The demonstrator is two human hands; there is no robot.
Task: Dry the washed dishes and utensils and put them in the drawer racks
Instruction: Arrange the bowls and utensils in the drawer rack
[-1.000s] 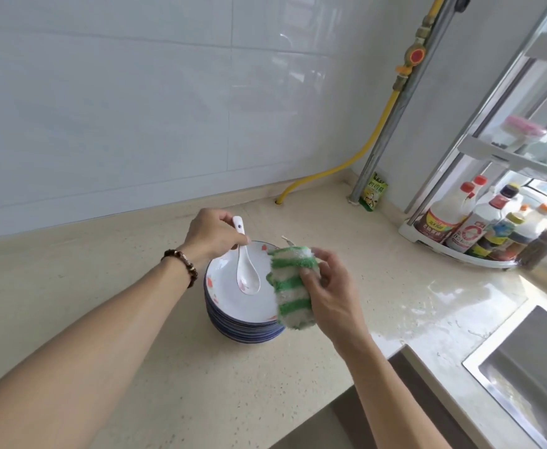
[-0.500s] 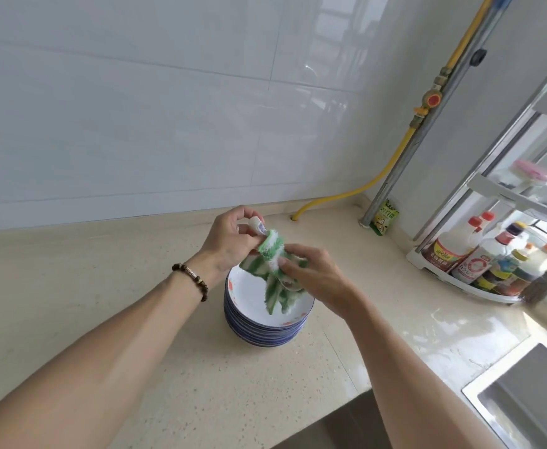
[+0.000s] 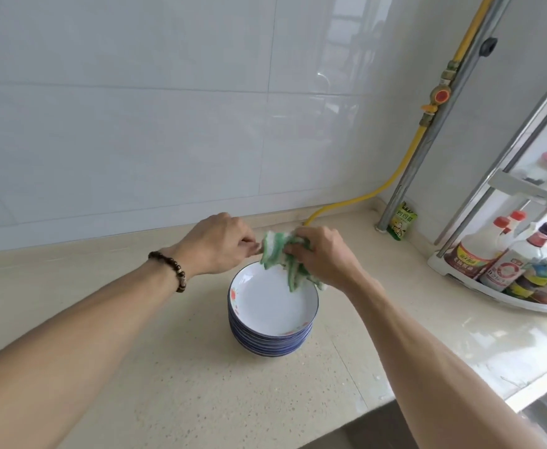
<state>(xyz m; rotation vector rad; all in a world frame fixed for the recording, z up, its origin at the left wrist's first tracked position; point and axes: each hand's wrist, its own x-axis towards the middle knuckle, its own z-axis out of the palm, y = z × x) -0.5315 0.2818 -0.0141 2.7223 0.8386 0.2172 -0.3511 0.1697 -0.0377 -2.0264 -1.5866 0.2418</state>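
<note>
A stack of white plates with blue rims (image 3: 273,314) sits on the beige counter (image 3: 175,377). Just above its far edge, my left hand (image 3: 218,246) pinches the handle end of a white spoon (image 3: 258,248), of which only a sliver shows. My right hand (image 3: 322,254) grips a green-and-white striped cloth (image 3: 280,257) bunched around the rest of the spoon. The cloth's loose end hangs down over the top plate. The spoon's bowl is hidden inside the cloth.
A corner rack (image 3: 499,293) with several sauce bottles stands at the right. A yellow gas hose (image 3: 392,179) and a grey pipe (image 3: 427,124) run down the corner, with a small green packet (image 3: 402,221) at the base. Wet counter lies front right.
The spoon was lifted off the top plate. The cloth, first held beside it, is now wrapped around the spoon, and both hands have risen toward the wall.
</note>
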